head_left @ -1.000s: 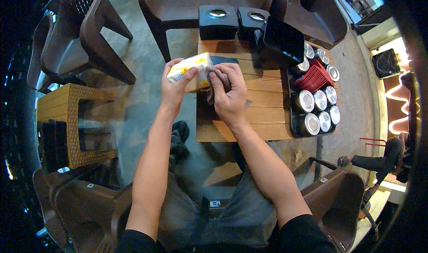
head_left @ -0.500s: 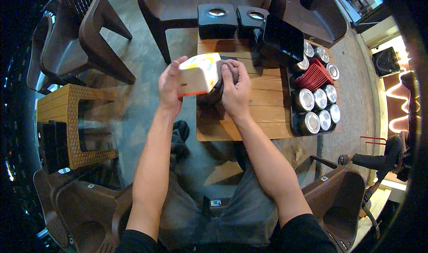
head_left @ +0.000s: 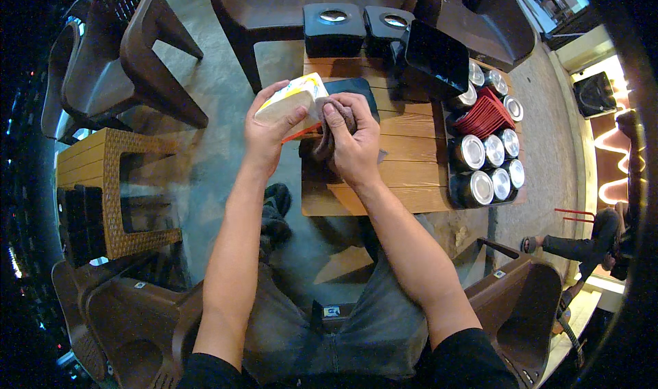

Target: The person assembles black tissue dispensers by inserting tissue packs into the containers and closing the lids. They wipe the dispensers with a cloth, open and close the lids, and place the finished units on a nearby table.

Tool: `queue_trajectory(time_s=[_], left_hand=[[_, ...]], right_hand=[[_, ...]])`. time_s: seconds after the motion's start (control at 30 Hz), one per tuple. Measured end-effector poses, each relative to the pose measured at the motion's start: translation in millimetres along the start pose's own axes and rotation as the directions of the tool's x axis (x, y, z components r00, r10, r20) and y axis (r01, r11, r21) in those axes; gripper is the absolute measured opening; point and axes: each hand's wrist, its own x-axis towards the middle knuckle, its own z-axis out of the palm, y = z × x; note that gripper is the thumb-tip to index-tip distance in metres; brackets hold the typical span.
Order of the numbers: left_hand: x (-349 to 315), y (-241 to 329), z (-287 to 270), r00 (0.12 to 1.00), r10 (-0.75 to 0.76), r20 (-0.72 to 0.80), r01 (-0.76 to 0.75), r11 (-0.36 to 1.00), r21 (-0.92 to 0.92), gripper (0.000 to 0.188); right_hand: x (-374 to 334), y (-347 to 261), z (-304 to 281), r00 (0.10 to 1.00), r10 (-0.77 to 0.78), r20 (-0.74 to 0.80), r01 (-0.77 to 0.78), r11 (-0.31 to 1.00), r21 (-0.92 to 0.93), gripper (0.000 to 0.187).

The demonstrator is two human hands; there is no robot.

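Over the left end of the slatted wooden table [head_left: 411, 176], my left hand [head_left: 263, 135] grips a white and yellow box-shaped pack [head_left: 305, 86] with an orange lower edge. Its thumb lies across the pack's pale side. A bunched brown cloth [head_left: 348, 117] is in my right hand [head_left: 358, 146], pressed near the pack's right end. Just behind the hands, a dark flat panel [head_left: 358, 91] lies on the table, partly covered. What the pack contains cannot be seen.
Two black boxes with oval openings [head_left: 334, 20] stand at the table's far edge, beside a tilted black panel [head_left: 436, 58]. To the right, silver-lidded jars [head_left: 472, 152] surround a stack of red dishes [head_left: 484, 113]. Brown plastic chairs [head_left: 130, 60] stand around; a person sits far right.
The pack has turned and tilted in my left hand, and its thumb has come across the pale side. My right hand with the cloth has shifted slightly left. More of the dark panel shows.
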Motion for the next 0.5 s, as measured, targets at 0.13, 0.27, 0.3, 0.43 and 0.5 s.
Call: queue_trajectory(time_s=[0.13,0.27,0.3,0.43,0.5], left_hand=[[2,8,-4,0.998,0.026,-0.065,-0.023,0.998,0.050,0.065],[2,8,-8,0.992,-0.036,-0.122,0.049,0.993,0.108,0.069],[2,6,-8,0.989,-0.045,-0.139,0.063,0.990,0.126,0.072],[4,-2,-10,0.986,-0.044,-0.164,0.065,0.990,0.125,0.086],[6,-5,-11,0.979,-0.068,-0.193,0.081,0.995,0.059,0.086]], right_hand=[[7,-10,-18,0.981,0.059,0.185,-0.049,0.997,-0.059,0.015],[26,-17,-63,0.963,0.053,0.264,0.014,0.969,-0.247,0.025],[30,-18,-78,0.963,0.081,0.257,0.000,0.953,-0.302,0.028],[34,-17,-125,0.996,0.054,-0.066,-0.084,0.751,-0.654,0.031],[36,-11,-129,0.954,-0.120,-0.274,-0.046,0.846,-0.531,0.028]])
